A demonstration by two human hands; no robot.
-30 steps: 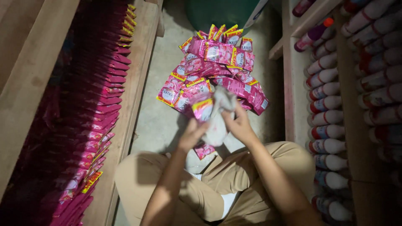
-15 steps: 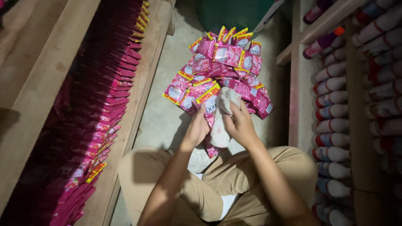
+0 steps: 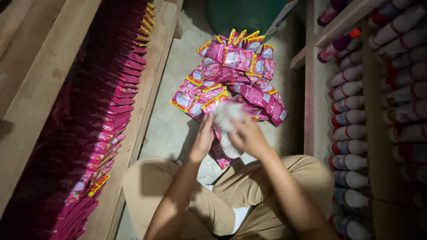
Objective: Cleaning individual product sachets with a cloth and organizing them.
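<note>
Both hands grip one white cloth [image 3: 226, 119] above the lap: left hand [image 3: 203, 138] pinches its lower edge, right hand [image 3: 247, 135] closes around its bulk. Pink sachets [image 3: 231, 75] lie piled on the floor [image 3: 171, 129] directly beyond.

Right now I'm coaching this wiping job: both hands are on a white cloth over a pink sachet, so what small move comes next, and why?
Probably draw the white cloth down the pink sachet beneath it: the left hand and right hand both grip there, above the sachet pile.
</note>
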